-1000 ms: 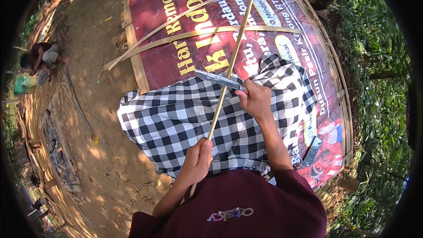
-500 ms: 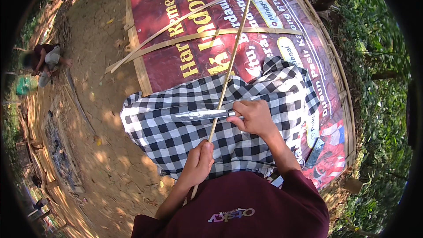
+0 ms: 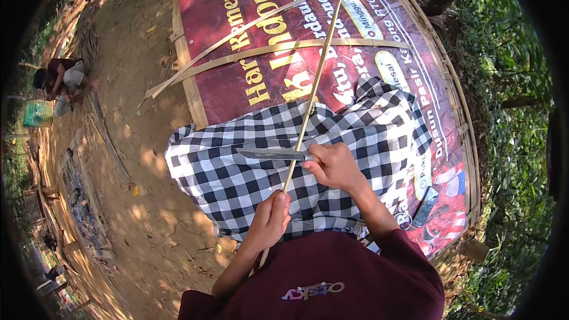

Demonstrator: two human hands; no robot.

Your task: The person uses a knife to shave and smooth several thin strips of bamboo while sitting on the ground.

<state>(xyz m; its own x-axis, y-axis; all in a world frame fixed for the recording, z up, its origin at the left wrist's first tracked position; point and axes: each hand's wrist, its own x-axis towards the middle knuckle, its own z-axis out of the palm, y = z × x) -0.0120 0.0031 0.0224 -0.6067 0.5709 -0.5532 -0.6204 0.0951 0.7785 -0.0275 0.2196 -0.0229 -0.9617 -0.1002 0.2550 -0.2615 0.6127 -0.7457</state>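
Note:
A long thin bamboo strip [image 3: 320,69] slants from beside my body up and to the right across my lap. My left hand [image 3: 271,219] is closed round its lower part, thumb on top. In my right hand [image 3: 334,166] is the handle of a knife [image 3: 269,153], its grey blade pointing left and lying across the strip a little above my left hand. Under both hands a black-and-white checked cloth [image 3: 237,184] is spread over my lap.
Two bamboo strips [image 3: 237,56] lie crossed on a dark red printed banner [image 3: 213,18] ahead. A dark phone-like object [image 3: 425,206] rests on it at right. Far left, another person [image 3: 66,82] sits near a green container [image 3: 38,114] on bare ground, with a long stick [image 3: 106,133] nearby.
My right hand and the knife have shifted slightly down and left along the strip, and the blade has lost its bright glint. My left hand keeps its hold.

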